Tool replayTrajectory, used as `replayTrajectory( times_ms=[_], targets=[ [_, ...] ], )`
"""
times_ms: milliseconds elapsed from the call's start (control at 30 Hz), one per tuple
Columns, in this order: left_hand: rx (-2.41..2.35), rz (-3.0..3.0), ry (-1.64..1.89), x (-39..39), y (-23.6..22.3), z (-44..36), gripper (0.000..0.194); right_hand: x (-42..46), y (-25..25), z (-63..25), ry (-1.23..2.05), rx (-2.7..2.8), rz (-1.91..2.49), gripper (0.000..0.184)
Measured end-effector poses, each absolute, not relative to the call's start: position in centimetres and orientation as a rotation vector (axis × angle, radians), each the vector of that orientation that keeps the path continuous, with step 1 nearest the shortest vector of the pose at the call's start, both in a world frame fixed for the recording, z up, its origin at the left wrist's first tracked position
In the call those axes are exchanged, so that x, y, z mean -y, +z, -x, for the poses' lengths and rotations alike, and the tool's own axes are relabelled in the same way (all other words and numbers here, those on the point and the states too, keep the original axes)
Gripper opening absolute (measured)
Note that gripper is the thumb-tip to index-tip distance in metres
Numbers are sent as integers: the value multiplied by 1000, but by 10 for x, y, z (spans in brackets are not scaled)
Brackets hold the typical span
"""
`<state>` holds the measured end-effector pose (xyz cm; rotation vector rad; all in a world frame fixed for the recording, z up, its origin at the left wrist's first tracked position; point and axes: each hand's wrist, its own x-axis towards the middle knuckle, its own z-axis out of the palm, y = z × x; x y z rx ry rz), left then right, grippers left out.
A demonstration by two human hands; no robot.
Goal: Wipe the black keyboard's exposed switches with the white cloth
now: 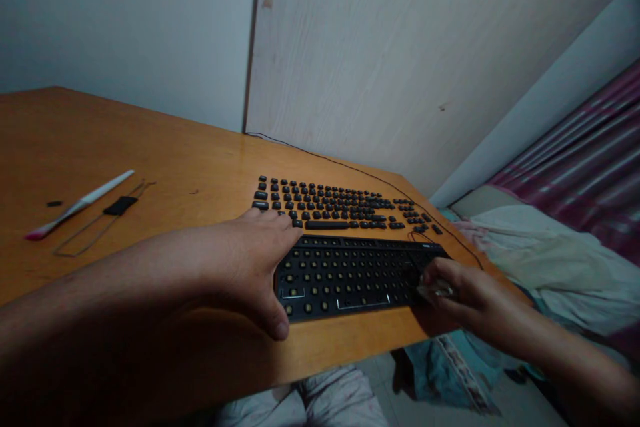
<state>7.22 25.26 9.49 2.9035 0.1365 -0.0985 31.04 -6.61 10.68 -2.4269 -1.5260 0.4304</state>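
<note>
A black keyboard (345, 273) with its keycaps off lies near the table's front edge, bare switch stems showing in rows. My left hand (250, 257) spans its left end, thumb at the near edge and fingers at the far edge. Over the right end of the keyboard, my right hand (457, 287) is closed in a pinch around something small and pale, too blurred to name. Behind the keyboard, the removed black keycaps (325, 200) are laid out in rows in keyboard order, including a long space bar (327, 225).
On the wooden table (165, 147) at left lie a wire keycap puller (120, 205) with a black grip, a slim white stick (95, 197) with a pink end and a small black piece (54, 203). A thin cable (350, 167) runs along the back. Bedding (540, 253) lies at right.
</note>
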Motion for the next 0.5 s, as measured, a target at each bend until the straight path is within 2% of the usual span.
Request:
replayTrajectory(
  times_ms=[167, 500],
  targets=[
    [-137, -2892, -77, -253, 94, -71, 112, 56, 105, -305, 364, 1616, 2513, 25],
    [-119, -2867, -79, -254, 93, -68, 112, 36, 99, -288, 364, 1715, 2476, 32]
  ],
)
